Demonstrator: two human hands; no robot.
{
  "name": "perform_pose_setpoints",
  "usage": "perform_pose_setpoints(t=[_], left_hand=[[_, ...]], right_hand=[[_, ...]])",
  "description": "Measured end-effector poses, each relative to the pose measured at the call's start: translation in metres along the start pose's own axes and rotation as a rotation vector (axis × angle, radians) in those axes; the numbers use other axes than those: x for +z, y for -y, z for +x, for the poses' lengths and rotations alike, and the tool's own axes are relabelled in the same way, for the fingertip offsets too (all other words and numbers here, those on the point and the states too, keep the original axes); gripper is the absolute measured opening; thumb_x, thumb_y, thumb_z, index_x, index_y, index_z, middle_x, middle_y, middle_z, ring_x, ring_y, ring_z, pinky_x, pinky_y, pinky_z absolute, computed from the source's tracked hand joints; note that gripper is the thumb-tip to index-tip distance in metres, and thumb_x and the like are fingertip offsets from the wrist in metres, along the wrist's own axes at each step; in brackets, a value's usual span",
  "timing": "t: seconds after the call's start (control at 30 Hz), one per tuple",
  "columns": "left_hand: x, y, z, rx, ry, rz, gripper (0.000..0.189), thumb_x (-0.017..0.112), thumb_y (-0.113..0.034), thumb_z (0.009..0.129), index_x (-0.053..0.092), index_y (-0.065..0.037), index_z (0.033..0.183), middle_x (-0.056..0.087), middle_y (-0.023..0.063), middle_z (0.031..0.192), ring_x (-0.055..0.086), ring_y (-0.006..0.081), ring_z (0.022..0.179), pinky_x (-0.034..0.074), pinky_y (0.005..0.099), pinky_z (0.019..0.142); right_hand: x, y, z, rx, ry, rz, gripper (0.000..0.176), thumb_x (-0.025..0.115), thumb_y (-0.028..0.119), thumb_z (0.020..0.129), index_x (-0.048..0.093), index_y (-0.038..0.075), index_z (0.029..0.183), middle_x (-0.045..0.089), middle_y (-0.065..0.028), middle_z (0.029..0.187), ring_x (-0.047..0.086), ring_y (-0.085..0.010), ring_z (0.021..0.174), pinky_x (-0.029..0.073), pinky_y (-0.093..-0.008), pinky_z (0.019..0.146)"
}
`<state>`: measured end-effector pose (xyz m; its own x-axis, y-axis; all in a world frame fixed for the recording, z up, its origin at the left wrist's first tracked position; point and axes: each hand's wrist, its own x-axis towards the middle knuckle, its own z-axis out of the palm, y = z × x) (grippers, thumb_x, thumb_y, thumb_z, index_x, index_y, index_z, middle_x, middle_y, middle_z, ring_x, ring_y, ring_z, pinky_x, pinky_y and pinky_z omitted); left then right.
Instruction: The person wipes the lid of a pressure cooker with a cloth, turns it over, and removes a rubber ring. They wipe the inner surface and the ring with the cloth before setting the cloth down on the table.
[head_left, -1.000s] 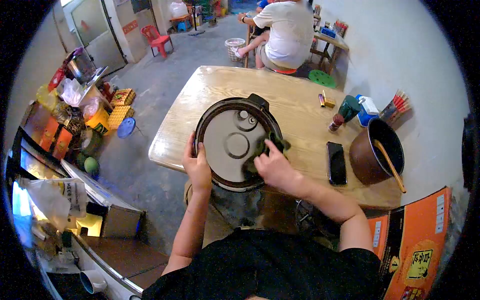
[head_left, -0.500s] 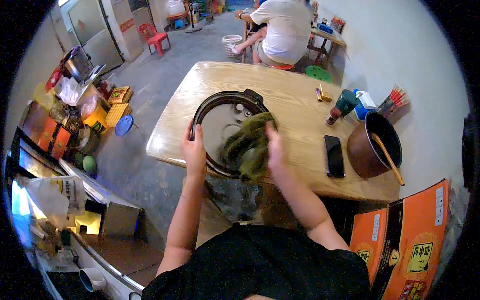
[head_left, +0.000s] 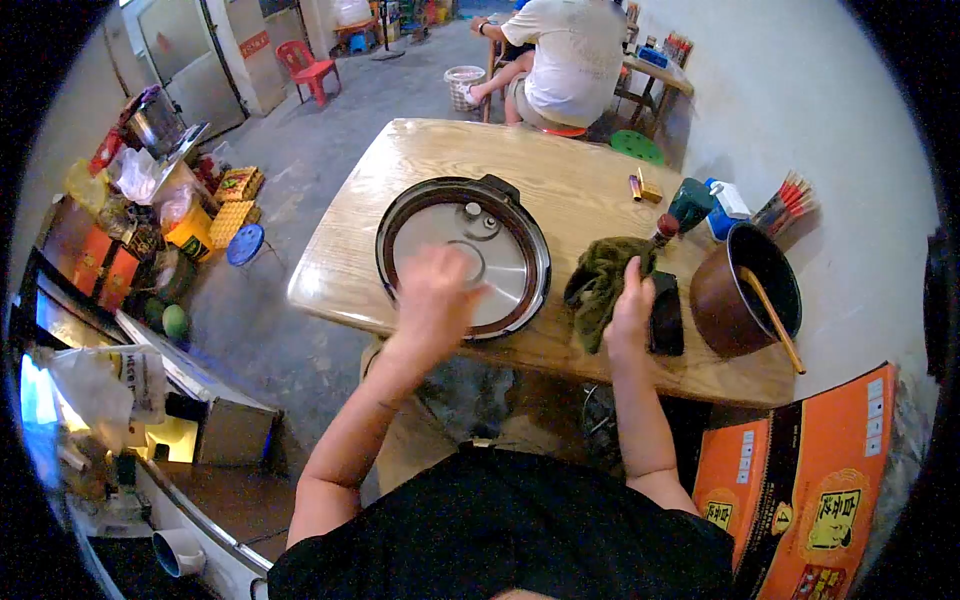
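Observation:
A round lid [head_left: 515, 262] with a dark rim and a metal inner plate lies on the wooden table [head_left: 430, 150]. Over its lower middle is my left hand [head_left: 437, 295], blurred by motion, so its fingers cannot be made out. To the right of the lid, my right hand [head_left: 630, 310] holds a crumpled green cloth [head_left: 603, 285] near a black phone [head_left: 666, 315]. The cloth hangs beside a small red-capped bottle [head_left: 664, 229].
A brown pot [head_left: 725, 300] with a wooden stick stands at the table's right, near a dark green cup [head_left: 690, 203] and a holder of chopsticks [head_left: 783, 205]. Beyond the table sits a person [head_left: 575, 60] in a white shirt. Orange boxes [head_left: 820, 480] stand at lower right.
My right hand has carried the cloth off the lid to the right. My left hand has left the rim and moved over the plate. The lid now lies flat on the table.

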<state>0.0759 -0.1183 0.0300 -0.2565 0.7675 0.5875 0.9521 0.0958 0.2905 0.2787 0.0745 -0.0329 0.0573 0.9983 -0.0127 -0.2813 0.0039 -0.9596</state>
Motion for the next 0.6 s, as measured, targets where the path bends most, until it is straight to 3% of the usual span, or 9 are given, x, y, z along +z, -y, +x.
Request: perform_pose_setpoints(t=[0.03,0.07,0.1,0.13,0.17,0.2,0.33,0.47,0.6], left_hand=[[0.008,-0.012,-0.006,0.067,0.09,-0.106,0.028,0.074,-0.026,0.081,0.064,-0.002,0.092,0.063,0.0176,0.1,0.059,0.0379,0.098,0.048,0.0488,0.081],[0.013,-0.016,-0.007,0.067,0.088,-0.1,0.028,0.074,-0.026,0.081,0.064,-0.002,0.092,0.063,0.0176,0.1,0.059,0.0379,0.098,0.048,0.0488,0.081],[0.018,-0.02,-0.007,0.008,0.261,-0.135,0.028,0.072,-0.029,0.083,0.066,-0.002,0.087,0.064,0.0181,0.093,0.061,0.0375,0.092,0.049,0.0482,0.077],[0.02,-0.021,-0.006,-0.05,0.435,-0.171,0.031,0.07,-0.032,0.085,0.068,-0.002,0.083,0.066,0.0186,0.085,0.064,0.0371,0.087,0.05,0.0475,0.073],[0.021,-0.021,-0.003,-0.045,0.435,-0.171,0.031,0.07,-0.032,0.085,0.068,-0.002,0.083,0.066,0.0186,0.085,0.064,0.0371,0.087,0.05,0.0475,0.073],[0.021,-0.021,-0.001,-0.075,0.441,-0.19,0.033,0.068,-0.034,0.086,0.068,-0.001,0.081,0.067,0.0185,0.081,0.065,0.0373,0.083,0.051,0.0469,0.071],[0.024,-0.008,0.008,-0.198,0.563,-0.305,0.036,0.071,-0.037,0.085,0.07,0.0,0.084,0.069,0.0184,0.081,0.067,0.0352,0.079,0.052,0.0431,0.07],[0.031,0.007,0.006,-0.208,0.634,-0.451,0.031,0.071,-0.031,0.085,0.07,0.0,0.084,0.068,0.0197,0.081,0.067,0.033,0.077,0.051,0.0416,0.068],[0.026,0.009,0.007,-0.23,0.651,-0.456,0.028,0.07,-0.027,0.087,0.07,0.0,0.083,0.068,0.0194,0.078,0.066,0.0318,0.072,0.05,0.0414,0.067]], right_hand=[[0.005,-0.004,-0.008,-0.026,0.02,-0.034,0.055,0.057,0.048,0.095,0.057,-0.002,0.116,0.06,-0.0089,0.107,0.053,-0.0197,0.098,0.045,-0.0352,0.084],[0.008,-0.005,-0.017,-0.155,0.055,-0.128,0.052,0.056,0.05,0.095,0.06,-0.001,0.106,0.061,-0.0075,0.097,0.053,-0.0188,0.089,0.045,-0.0349,0.079],[0.013,-0.006,-0.023,-0.095,-0.007,-0.255,0.049,0.053,0.047,0.098,0.061,-0.001,0.092,0.061,-0.0083,0.086,0.054,-0.0187,0.08,0.045,-0.0374,0.071],[0.011,-0.011,-0.023,-0.162,0.114,-0.322,0.048,0.052,0.045,0.099,0.06,-0.001,0.088,0.061,-0.0087,0.081,0.054,-0.0188,0.076,0.044,-0.0389,0.068],[0.009,-0.016,-0.022,-0.23,0.234,-0.39,0.049,0.051,0.044,0.099,0.059,-0.002,0.084,0.06,-0.009,0.077,0.054,-0.0188,0.072,0.042,-0.0404,0.065],[0.018,0.019,-0.044,-0.138,0.308,-0.54,0.047,0.05,0.04,0.1,0.058,-0.004,0.085,0.061,-0.0137,0.079,0.055,-0.0232,0.074,0.043,-0.0424,0.067],[0.032,0.009,-0.05,-0.399,0.428,-0.497,0.041,0.055,0.036,0.098,0.058,-0.005,0.102,0.066,-0.0208,0.084,0.062,-0.0369,0.074,0.048,-0.0449,0.07],[0.04,0.012,-0.052,-0.32,0.511,-0.714,0.053,0.074,0.04,0.083,0.057,-0.004,0.107,0.067,-0.0232,0.094,0.066,-0.0362,0.086,0.051,-0.0442,0.077],[0.04,0.008,-0.054,-0.385,0.501,-0.636,0.051,0.076,0.033,0.082,0.055,-0.003,0.112,0.067,-0.0218,0.094,0.067,-0.0365,0.087,0.051,-0.0435,0.079]])
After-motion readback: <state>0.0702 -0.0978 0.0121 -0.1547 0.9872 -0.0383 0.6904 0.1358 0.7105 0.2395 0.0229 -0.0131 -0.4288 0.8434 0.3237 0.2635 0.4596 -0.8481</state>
